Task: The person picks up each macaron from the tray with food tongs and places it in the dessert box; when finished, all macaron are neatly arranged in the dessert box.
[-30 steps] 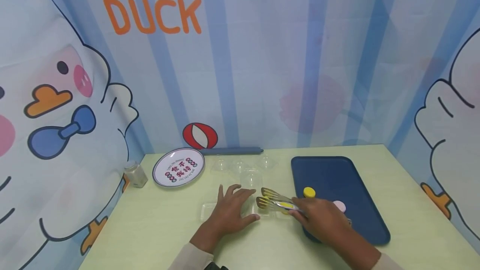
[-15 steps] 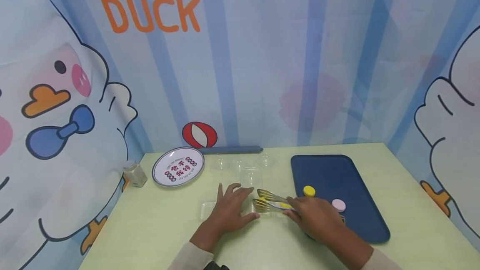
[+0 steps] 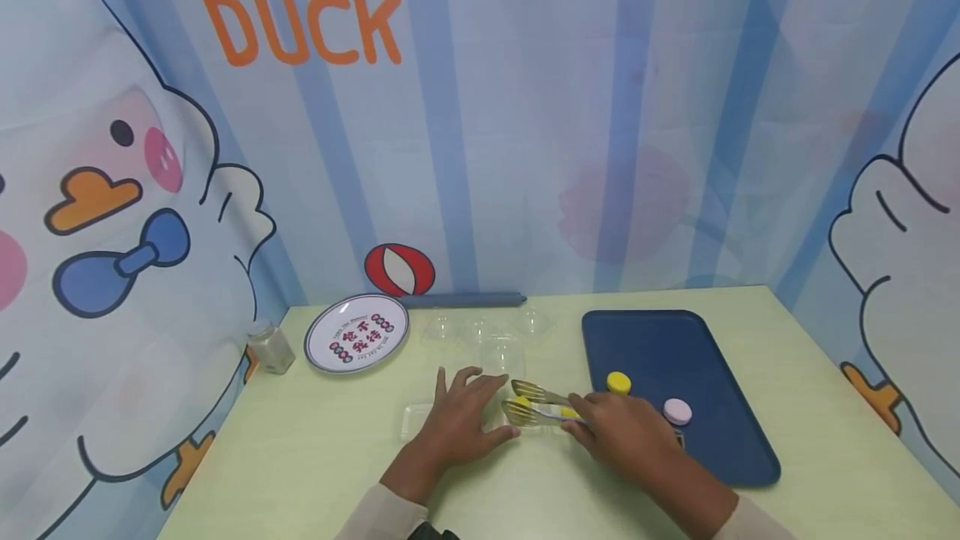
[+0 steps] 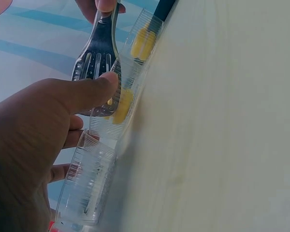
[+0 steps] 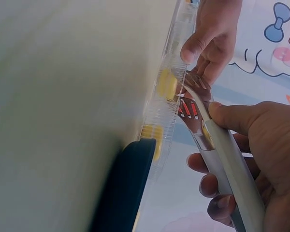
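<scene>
My left hand (image 3: 461, 423) holds a clear plastic box (image 4: 87, 179) between thumb and fingers, its fingers spread along the far side. In my right hand (image 3: 626, 436) is a pair of metal serving tongs (image 3: 551, 411) with slotted heads and pale handles. The tong heads stand apart at a yellow macaron (image 5: 166, 84) in the box, close by the left thumb. A second yellow macaron (image 5: 152, 137) sits farther along the same box, at its end near the tray. One yellow macaron (image 3: 618, 382) and one pink macaron (image 3: 677, 412) lie on the blue tray (image 3: 652, 348).
Clear plastic pieces (image 3: 532, 323) stand behind the hands. A patterned plate (image 3: 322, 340) lies at the back left, with a small shaker jar (image 3: 272, 348) beside it. A grey-blue rod (image 3: 465, 301) lies along the back edge. A printed curtain (image 3: 517, 107) hangs behind the table.
My right hand has shifted slightly left, bringing the tongs closer to my left hand. The left hand has stayed in place.
</scene>
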